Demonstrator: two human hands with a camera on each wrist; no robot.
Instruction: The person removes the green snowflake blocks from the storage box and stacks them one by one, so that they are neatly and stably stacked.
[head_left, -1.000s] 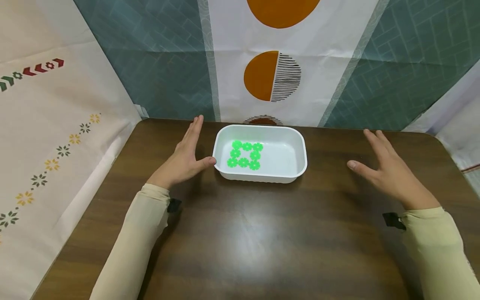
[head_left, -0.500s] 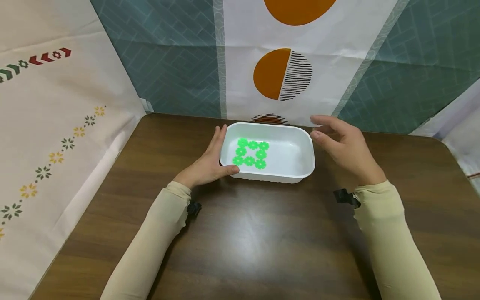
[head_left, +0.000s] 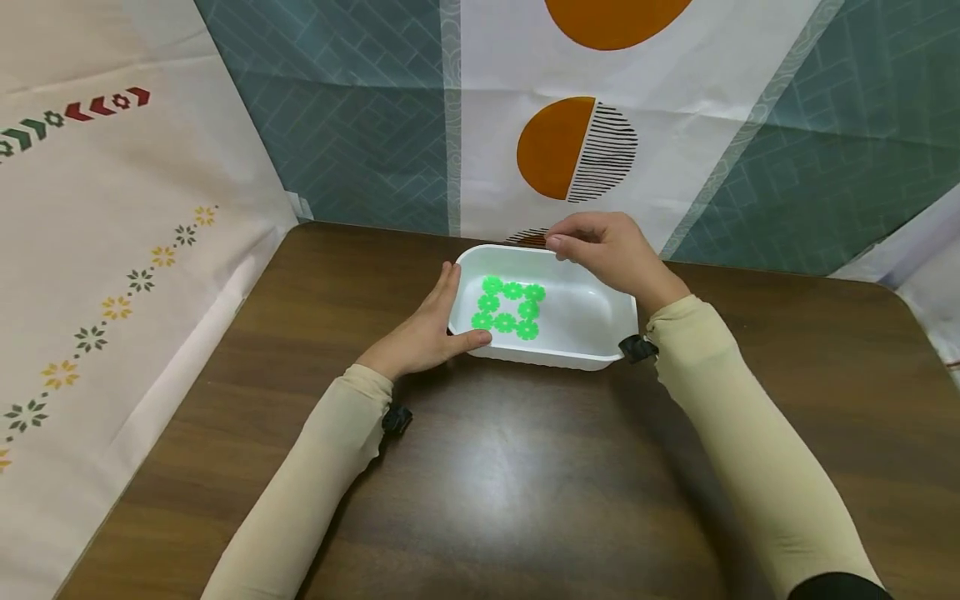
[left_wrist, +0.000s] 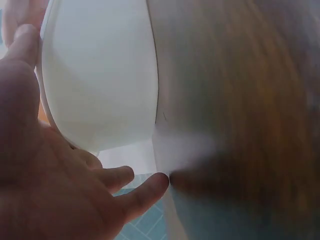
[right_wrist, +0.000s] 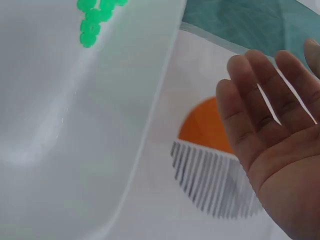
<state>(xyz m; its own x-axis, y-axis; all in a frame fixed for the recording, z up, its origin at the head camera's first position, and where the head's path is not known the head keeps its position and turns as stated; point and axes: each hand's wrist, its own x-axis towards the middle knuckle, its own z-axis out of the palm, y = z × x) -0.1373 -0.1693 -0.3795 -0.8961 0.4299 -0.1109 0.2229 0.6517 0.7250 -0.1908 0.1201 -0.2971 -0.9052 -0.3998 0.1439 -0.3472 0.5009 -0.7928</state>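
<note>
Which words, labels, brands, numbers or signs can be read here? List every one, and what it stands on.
None can be read in any view.
White rectangular plastic tub and bright green flower-shaped pieces: no lettering visible.
Teal-and-white hanging cloth, white patterned cloth at left: decorative prints, no text.
Small black wrist fittings: too small to tell.

Shows a dark brown, wood-grained counter (head_left: 480, 517) with a pale glare (head_left: 495, 479) near its middle. Has teal brick-patterned panels (head_left: 337, 125) behind, flanking a white strip (head_left: 675, 75) printed with orange and half-striped circles (head_left: 551, 150). Includes a white cloth (head_left: 112, 225) at left with flower motifs (head_left: 116, 308) and chevrons (head_left: 101, 106), and a whitish cloth (head_left: 926, 258) at right.
</note>
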